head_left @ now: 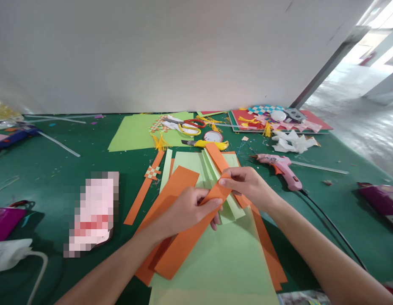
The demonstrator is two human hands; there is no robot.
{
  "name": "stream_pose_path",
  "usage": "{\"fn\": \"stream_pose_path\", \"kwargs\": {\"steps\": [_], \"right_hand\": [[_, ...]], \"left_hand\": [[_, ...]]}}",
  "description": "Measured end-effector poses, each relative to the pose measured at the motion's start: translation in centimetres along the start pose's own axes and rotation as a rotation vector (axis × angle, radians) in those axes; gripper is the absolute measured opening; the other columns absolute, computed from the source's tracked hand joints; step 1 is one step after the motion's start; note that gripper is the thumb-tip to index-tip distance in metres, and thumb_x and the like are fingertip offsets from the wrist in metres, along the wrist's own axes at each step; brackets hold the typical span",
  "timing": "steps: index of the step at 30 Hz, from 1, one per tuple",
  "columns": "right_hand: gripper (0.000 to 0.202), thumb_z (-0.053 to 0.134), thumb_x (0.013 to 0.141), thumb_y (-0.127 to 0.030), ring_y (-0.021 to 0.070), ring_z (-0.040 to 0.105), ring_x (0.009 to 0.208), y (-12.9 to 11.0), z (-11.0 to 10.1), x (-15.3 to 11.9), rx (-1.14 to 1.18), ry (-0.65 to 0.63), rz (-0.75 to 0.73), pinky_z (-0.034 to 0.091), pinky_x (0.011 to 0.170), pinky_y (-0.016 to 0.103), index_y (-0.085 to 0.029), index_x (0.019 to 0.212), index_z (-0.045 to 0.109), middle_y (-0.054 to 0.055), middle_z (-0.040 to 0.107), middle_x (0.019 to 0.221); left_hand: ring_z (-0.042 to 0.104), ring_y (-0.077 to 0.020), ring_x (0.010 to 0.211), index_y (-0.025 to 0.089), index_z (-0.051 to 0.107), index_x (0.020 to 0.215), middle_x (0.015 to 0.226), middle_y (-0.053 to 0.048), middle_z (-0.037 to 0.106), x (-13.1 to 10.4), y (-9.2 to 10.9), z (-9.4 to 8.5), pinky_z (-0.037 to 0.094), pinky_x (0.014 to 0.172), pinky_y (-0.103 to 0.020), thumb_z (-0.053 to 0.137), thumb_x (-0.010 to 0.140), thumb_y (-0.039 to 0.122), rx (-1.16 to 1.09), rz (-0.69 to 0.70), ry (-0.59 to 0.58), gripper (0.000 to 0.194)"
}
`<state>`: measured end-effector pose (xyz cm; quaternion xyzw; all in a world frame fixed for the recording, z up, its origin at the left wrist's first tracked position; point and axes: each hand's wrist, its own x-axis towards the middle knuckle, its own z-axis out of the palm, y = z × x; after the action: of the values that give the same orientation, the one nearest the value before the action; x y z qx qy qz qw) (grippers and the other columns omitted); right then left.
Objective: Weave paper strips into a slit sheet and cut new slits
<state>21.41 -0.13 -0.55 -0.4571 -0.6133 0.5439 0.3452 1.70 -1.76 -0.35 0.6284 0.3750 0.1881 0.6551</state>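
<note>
Green table (98, 163) is backed by a grey wall; an orange paper strip (190, 237) is pinched between both hands, left (195, 207) and right (244, 182), above pale green sheets (215, 258).

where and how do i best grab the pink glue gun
Probably by the handle, coming from your near right side: the glue gun lies flat with its handle slanting toward you, and the nozzle points left, away from that grip.
</note>
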Motion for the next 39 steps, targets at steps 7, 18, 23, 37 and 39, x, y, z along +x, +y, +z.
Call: {"fn": "stream_pose_path", "kwargs": {"steps": [7, 18, 23, 37, 39], "right_hand": [[0.031, 0.062, 0.081, -0.041, 0.0075, 0.029, 0.053, 0.1, 0.1, -0.1, -0.031, 0.016, 0.004, 0.022, 0.047, 0.024, -0.015, 0.066, 0.057, -0.005, 0.038, 0.06], [0.032, 0.06, 0.081, -0.045, 0.0076, 0.034, 0.053, -0.2, -0.2, 0.0, -0.059, 0.007, 0.009, 0.026, 0.047, 0.023, -0.015, 0.069, 0.058, -0.004, 0.042, 0.061], [0.033, 0.067, 0.075, -0.044, 0.0092, 0.046, 0.054, -0.8, -1.1, -0.1, -0.124, -0.095, 0.091, 0.027, 0.045, 0.022, -0.016, 0.064, 0.054, -0.004, 0.045, 0.057], [0.035, 0.067, 0.074, -0.048, 0.0122, 0.052, 0.054, -0.1, -0.7, -0.3, -0.066, -0.202, 0.111, 0.037, 0.046, 0.024, -0.013, 0.076, 0.068, 0.004, 0.063, 0.062], [0.033, 0.066, 0.076, -0.046, 0.0117, 0.052, 0.055, -0.2, -0.7, -0.3, -0.045, -0.219, 0.098, 0.038, 0.047, 0.024, -0.013, 0.077, 0.068, 0.004, 0.064, 0.066]], "left_hand": [[0.066, -0.0149, 0.06, 0.014, 0.055, 0.073, 0.07, -0.007, 0.071, 0.0, 0.1, -0.1, 0.049, 0.059, -0.025, 0.052, 0.089, 0.042, -0.001, -0.008, -0.009, 0.032], [0.068, -0.0168, 0.063, 0.014, 0.056, 0.071, 0.069, -0.008, 0.071, 0.1, 0.2, -0.1, 0.05, 0.062, -0.027, 0.049, 0.091, 0.042, -0.061, -0.002, -0.029, 0.035], [0.069, -0.0177, 0.067, 0.012, 0.061, 0.073, 0.072, -0.009, 0.072, 0.1, 0.5, -0.3, 0.051, 0.067, -0.028, 0.047, 0.092, 0.042, -0.054, 0.013, -0.023, 0.038], [0.07, -0.0194, 0.07, 0.012, 0.061, 0.081, 0.076, -0.009, 0.073, 0.2, 0.6, -0.3, 0.052, 0.069, -0.029, 0.047, 0.092, 0.038, -0.073, -0.003, 0.021, 0.031], [0.07, -0.0194, 0.07, 0.012, 0.061, 0.081, 0.075, -0.01, 0.073, 0.1, 0.6, -0.3, 0.052, 0.071, -0.029, 0.047, 0.092, 0.038, -0.069, 0.006, 0.014, 0.031]]}}
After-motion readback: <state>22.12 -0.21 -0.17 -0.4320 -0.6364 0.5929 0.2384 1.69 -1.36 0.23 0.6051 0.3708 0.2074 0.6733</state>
